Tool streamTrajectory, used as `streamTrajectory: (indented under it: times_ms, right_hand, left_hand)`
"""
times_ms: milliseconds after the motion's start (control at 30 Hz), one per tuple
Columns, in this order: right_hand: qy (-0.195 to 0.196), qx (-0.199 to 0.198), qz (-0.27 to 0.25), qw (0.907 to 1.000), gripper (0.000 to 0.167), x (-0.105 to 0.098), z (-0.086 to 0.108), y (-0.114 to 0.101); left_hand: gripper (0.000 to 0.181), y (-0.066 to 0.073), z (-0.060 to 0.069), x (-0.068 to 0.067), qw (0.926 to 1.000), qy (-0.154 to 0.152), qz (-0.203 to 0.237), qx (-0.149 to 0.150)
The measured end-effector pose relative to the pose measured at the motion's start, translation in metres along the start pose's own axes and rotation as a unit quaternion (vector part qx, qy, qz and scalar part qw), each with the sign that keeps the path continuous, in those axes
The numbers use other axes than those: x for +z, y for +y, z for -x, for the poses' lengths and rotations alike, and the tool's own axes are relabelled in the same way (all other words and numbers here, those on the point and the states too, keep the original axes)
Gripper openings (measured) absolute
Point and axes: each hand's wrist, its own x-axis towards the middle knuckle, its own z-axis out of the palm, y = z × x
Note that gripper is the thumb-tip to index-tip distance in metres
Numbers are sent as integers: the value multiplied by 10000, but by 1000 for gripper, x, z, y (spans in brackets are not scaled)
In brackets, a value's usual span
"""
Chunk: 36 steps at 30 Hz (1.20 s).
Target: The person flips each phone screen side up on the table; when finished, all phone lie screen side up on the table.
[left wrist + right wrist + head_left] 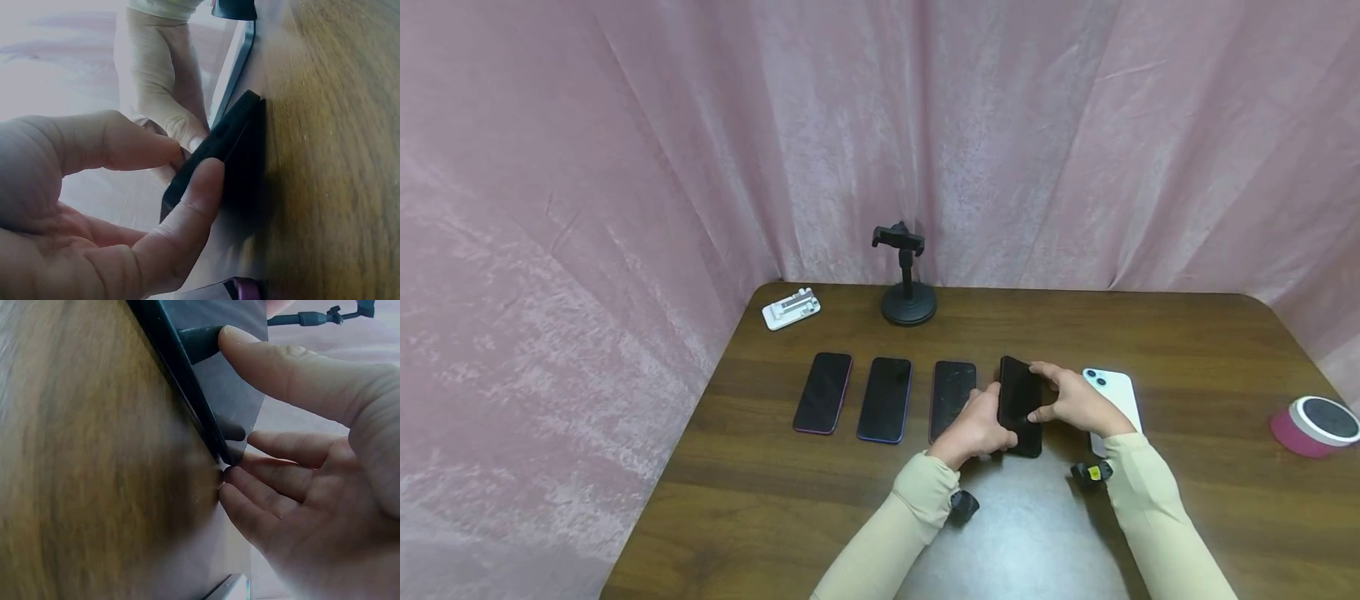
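Note:
A black smartphone [1018, 398] is tilted up off the table, its dark screen facing up. My left hand [976, 427] pinches its near end between thumb and fingers; the left wrist view shows the phone's edge [215, 140] between them. At the far right part of the same phone is my right hand [1078, 402]. In the right wrist view its thumb rests on the glossy screen [231, 387] and its fingertips are at the edge. Left of my left hand lies another dark phone [953, 387], partly covered by that hand. A white phone [1116, 392] lies under my right wrist.
Two more dark phones [823, 393] [885, 400] lie in the row to the left. Behind stands a black phone stand [908, 302]. A white phone-shaped item [792, 309] sits at the back left, and a pink-and-white round object [1309, 429] at the right edge.

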Motion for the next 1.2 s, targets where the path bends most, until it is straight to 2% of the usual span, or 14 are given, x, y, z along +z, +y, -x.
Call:
streamTrajectory:
  times_ms: [100,333,467,833,1200]
  right_hand:
    - [107,-13,58,9999,85,0,1,1]
    - [190,97,306,9993,83,0,1,1]
    - [193,170,397,9989,81,0,1,0]
    - [138,37,497,9987,78,0,-1,1]
    - [222,85,459,9987,76,0,-1,1]
  left_hand:
    - [62,1,1,1,9999,-11,-94,-62]
    - [73,6,5,4,9982,-183,-326,-472]
    - [80,9,6,5,9975,-221,-431,-520]
    - [93,16,14,8,9945,-530,-657,-624]
    - [88,17,14,9,9931,-744,-488,-763]
